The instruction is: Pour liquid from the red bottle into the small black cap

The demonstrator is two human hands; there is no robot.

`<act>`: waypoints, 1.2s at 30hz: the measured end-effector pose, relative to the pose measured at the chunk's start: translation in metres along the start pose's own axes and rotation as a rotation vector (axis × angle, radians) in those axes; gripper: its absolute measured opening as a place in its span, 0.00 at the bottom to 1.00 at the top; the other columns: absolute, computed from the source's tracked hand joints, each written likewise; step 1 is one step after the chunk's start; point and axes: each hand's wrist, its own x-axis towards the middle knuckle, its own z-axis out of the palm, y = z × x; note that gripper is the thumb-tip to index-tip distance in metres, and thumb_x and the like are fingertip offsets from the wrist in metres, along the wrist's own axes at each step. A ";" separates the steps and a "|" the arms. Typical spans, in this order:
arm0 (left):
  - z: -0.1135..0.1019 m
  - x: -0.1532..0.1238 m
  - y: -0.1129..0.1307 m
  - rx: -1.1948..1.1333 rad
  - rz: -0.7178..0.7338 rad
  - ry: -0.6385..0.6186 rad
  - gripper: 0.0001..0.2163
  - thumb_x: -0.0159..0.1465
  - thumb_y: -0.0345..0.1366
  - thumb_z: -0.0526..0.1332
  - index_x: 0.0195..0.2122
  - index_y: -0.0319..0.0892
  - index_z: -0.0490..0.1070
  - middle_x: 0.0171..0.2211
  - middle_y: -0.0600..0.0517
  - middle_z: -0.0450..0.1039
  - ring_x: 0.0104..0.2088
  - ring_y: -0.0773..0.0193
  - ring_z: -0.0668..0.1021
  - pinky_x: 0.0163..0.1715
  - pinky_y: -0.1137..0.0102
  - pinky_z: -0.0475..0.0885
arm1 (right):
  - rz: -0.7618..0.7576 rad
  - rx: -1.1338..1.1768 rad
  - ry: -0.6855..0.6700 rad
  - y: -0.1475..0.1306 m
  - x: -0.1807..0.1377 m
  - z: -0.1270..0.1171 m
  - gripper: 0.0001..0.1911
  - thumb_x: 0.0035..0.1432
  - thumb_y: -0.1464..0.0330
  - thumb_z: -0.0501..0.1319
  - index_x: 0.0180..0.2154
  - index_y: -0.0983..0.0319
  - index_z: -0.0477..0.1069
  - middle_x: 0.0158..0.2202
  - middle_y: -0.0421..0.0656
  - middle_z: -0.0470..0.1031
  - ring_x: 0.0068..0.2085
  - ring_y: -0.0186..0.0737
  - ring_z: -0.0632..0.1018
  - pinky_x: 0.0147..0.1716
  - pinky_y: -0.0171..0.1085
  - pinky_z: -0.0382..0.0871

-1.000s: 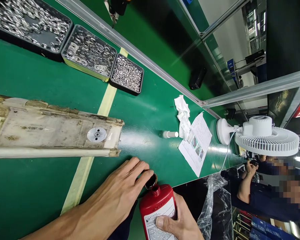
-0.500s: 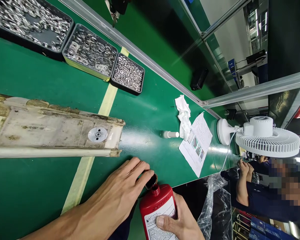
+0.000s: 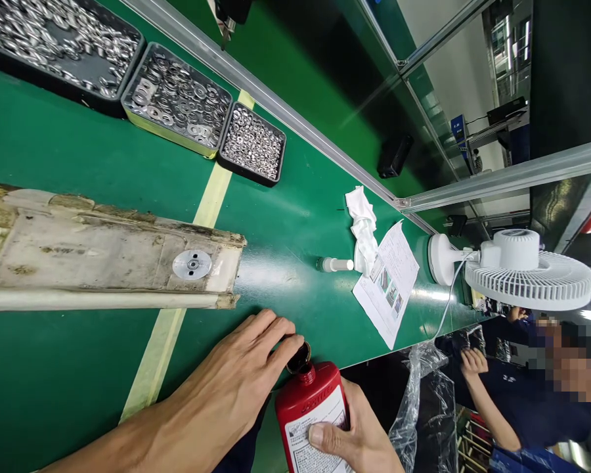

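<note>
At the bottom centre of the frame a red bottle (image 3: 311, 414) is gripped by the right hand (image 3: 359, 440), its fingers wrapped around the labelled body. The small dark cap (image 3: 298, 359) at the bottle's neck is pinched by the fingers of the left hand (image 3: 236, 387), which lies just above the near edge of the green table (image 3: 79, 355). A long worn board (image 3: 98, 253) with a metal disc (image 3: 192, 264) is seen across the left of the frame. Three trays of washers (image 3: 177, 102) are lined up at the upper left. Right of centre, a white rag (image 3: 363, 223), a small tube (image 3: 335, 265) and a paper sheet (image 3: 391, 282) are laid, with a white fan (image 3: 522, 269) at the right.
</note>
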 end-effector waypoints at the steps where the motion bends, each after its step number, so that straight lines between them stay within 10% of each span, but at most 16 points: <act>1: 0.000 0.000 0.000 0.004 -0.002 0.004 0.23 0.61 0.18 0.52 0.54 0.35 0.77 0.51 0.45 0.72 0.52 0.52 0.68 0.60 0.61 0.57 | -0.002 -0.009 0.003 0.000 0.000 0.000 0.25 0.55 0.55 0.78 0.48 0.63 0.77 0.43 0.47 0.77 0.43 0.41 0.74 0.45 0.35 0.70; 17: -0.001 -0.001 0.002 0.015 -0.035 -0.035 0.24 0.60 0.19 0.53 0.55 0.38 0.75 0.52 0.46 0.75 0.52 0.51 0.73 0.57 0.56 0.70 | 0.019 -0.144 0.153 0.016 -0.008 -0.009 0.38 0.48 0.47 0.77 0.53 0.61 0.75 0.47 0.48 0.78 0.48 0.54 0.77 0.49 0.43 0.73; 36: -0.001 0.000 0.000 0.007 -0.017 -0.013 0.23 0.60 0.20 0.54 0.55 0.37 0.75 0.52 0.46 0.74 0.54 0.50 0.69 0.59 0.59 0.63 | -0.052 -0.131 0.201 0.033 -0.018 -0.018 0.43 0.48 0.48 0.79 0.59 0.62 0.70 0.51 0.53 0.77 0.47 0.52 0.79 0.48 0.44 0.75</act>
